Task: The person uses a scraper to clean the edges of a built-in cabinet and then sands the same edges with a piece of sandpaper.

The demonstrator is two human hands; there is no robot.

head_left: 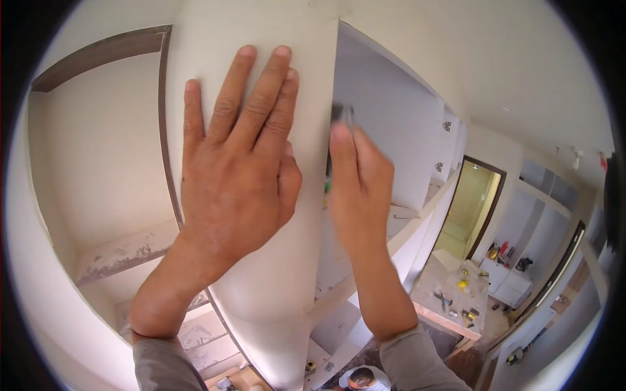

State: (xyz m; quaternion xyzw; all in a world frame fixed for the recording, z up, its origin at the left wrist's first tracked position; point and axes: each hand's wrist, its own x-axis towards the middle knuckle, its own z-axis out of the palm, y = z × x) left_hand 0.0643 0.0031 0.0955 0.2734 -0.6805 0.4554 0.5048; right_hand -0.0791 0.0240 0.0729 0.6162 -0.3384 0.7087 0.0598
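Observation:
My left hand point(238, 179) lies flat on an upright white panel point(274, 300), fingers stretched upward and slightly apart, thumb tucked along the side. Beside the panel's right edge, my right hand point(365, 173) is closed around a small dark tool point(342, 112) with a greyish metal part at its top. Motion blurs the tool and its kind cannot be made out; most of it is hidden behind my fingers. Its dark side overlaps the panel's edge in this view. Behind my right hand opens a pale cabinet interior point(385, 85).
A dark-framed recess point(104, 156) with dusty shelves stands at left. Metal hinges point(447, 126) sit on the cabinet's right side. Farther right, scattered tools lie on a dusty table point(433, 277) before a lit doorway point(471, 202). A person point(362, 378) is low at the bottom.

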